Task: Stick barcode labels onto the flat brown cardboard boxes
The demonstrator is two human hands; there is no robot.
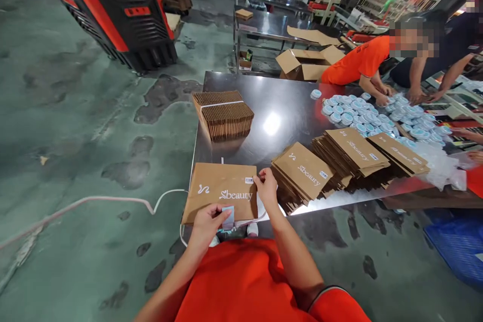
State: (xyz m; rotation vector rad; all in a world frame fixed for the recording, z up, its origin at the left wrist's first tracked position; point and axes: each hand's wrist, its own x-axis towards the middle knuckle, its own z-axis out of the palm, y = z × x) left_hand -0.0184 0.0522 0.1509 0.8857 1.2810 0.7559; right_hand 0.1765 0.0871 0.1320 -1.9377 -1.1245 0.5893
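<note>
While in L hand [206, 226], R hand [267, 188]: "Sbeauty" mailer [222, 192]

My head camera looks forward and down from above my orange shirt [241, 287], close over my left grip [206, 226] and right grip [266, 188], toward the steel tabletop [271, 105], with green floor [75, 126] filling the left.

A steel table [271, 93] holds kraft mailers [222, 115] (one stack strapped) and jars [335, 118].
</note>
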